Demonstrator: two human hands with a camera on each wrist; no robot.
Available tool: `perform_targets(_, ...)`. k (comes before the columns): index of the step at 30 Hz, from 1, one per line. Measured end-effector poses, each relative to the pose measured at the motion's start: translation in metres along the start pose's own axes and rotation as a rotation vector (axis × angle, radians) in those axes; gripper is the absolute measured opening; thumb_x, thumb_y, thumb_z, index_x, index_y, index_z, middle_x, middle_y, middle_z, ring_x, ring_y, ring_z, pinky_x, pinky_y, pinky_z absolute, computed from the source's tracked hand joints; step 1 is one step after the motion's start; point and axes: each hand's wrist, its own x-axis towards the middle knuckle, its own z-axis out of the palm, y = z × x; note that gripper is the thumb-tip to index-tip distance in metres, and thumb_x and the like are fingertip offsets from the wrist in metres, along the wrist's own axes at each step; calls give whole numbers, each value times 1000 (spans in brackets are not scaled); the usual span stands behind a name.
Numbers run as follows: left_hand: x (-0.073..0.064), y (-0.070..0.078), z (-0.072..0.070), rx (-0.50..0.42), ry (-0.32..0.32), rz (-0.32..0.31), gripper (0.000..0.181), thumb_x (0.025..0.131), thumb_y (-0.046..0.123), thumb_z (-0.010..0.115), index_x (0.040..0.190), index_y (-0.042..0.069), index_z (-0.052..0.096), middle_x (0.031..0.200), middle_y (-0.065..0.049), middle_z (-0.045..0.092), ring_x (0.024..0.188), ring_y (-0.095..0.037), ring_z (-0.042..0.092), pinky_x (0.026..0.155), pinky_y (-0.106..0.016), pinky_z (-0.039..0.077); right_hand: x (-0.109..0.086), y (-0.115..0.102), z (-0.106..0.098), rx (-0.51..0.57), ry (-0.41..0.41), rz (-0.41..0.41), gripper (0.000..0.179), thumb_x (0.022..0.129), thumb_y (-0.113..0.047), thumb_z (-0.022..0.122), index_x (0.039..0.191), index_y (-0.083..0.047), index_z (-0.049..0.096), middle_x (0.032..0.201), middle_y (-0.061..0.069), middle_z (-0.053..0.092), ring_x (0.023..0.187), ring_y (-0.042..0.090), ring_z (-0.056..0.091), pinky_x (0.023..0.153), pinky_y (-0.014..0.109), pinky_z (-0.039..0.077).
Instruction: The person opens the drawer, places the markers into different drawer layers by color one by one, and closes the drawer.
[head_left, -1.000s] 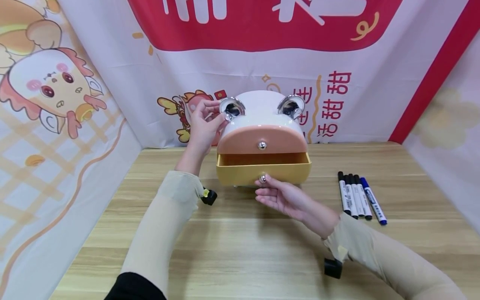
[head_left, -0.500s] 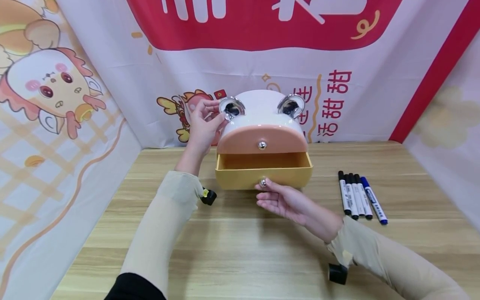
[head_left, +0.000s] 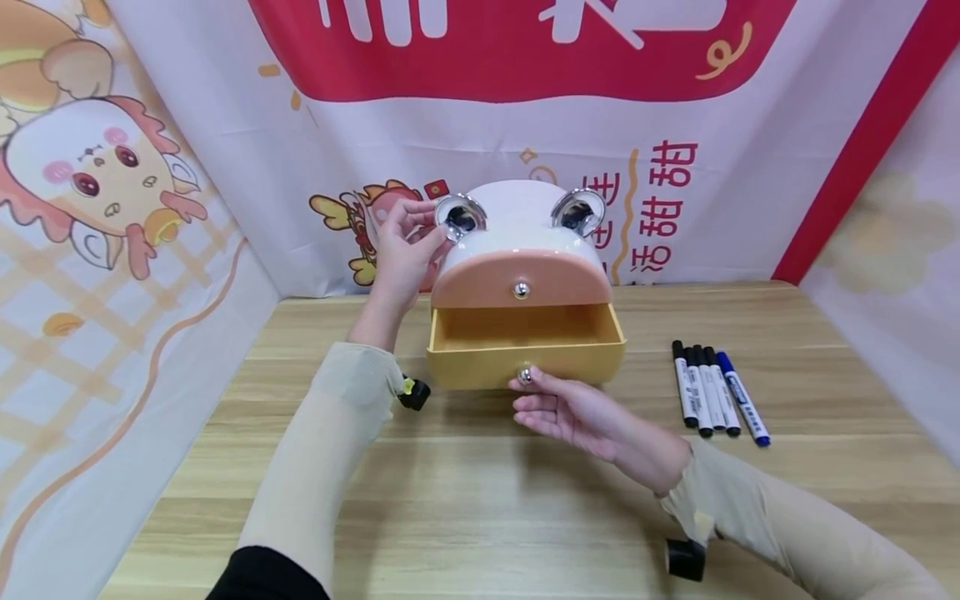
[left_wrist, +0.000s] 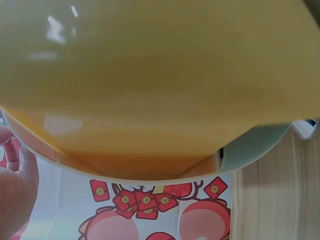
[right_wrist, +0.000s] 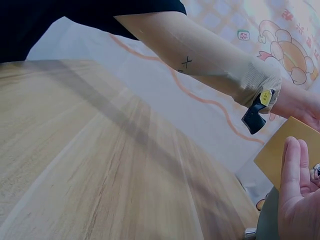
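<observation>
A small frog-faced drawer box (head_left: 517,200) stands at the back of the table, with a white top, a pink upper drawer (head_left: 480,287) and silver ring eyes. Its yellow lower drawer (head_left: 472,367) is pulled out, and the inside that shows holds nothing. My left hand (head_left: 405,254) grips the left silver eye (head_left: 460,217) between thumb and fingers. At the drawer's front, my right hand (head_left: 581,412) pinches the round silver knob (head_left: 525,375) between thumb and forefinger, the other fingers loosely bent below. The yellow drawer (left_wrist: 160,65) fills much of the left wrist view.
Several black-capped markers (head_left: 705,390) and one blue-capped marker (head_left: 742,398) lie side by side on the wooden table (head_left: 465,500), right of the box. Printed cloth (head_left: 375,142) hangs close behind the box and along both sides. A black wrist-camera piece (head_left: 685,560) hangs below the right wrist.
The yellow drawer has slid farther out toward me, my right hand moving with its knob. My left hand has kept its hold on the silver eye, and the markers have stayed put.
</observation>
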Motion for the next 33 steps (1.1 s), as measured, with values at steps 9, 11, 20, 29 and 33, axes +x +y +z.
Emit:
perform_targets(9,0,0,0,21,-8,1,29,96,-7,64,117,13,61,118,-11,59,110,-26,62,88,-34,61,-6,3,-1,-11,-20,4,34,112,-25,43,109,-6,71,91,8,74,87,19,74,86,27,60)
perform_targets(11,0,-1,-1,15,-8,2,29,96,-8,64,117,12,61,117,-11,59,109,-26,63,88,-33,61,-7,4,-1,-16,-24,6,33,112,-25,43,110,-6,70,92,8,73,87,19,74,87,27,60)
perform_targets(20,0,-1,-2,1,-16,14,30,96,-9,64,116,12,62,115,-11,59,107,-25,63,86,-32,61,-12,7,2,-23,-46,20,31,112,-24,45,111,-6,70,92,7,73,87,18,73,87,26,60)
perform_targets(29,1,-3,-1,30,-18,16,29,97,-7,65,119,12,60,117,-10,60,106,-24,63,88,-33,61,-14,8,2,-20,-56,29,30,110,-24,48,114,-4,70,92,7,73,88,18,74,87,25,60)
perform_targets(33,1,-3,-2,34,-12,7,29,97,-6,65,120,12,60,118,-11,60,107,-24,63,88,-32,61,-15,9,3,-19,-52,41,29,111,-24,47,114,-5,69,92,7,73,87,18,74,86,25,60)
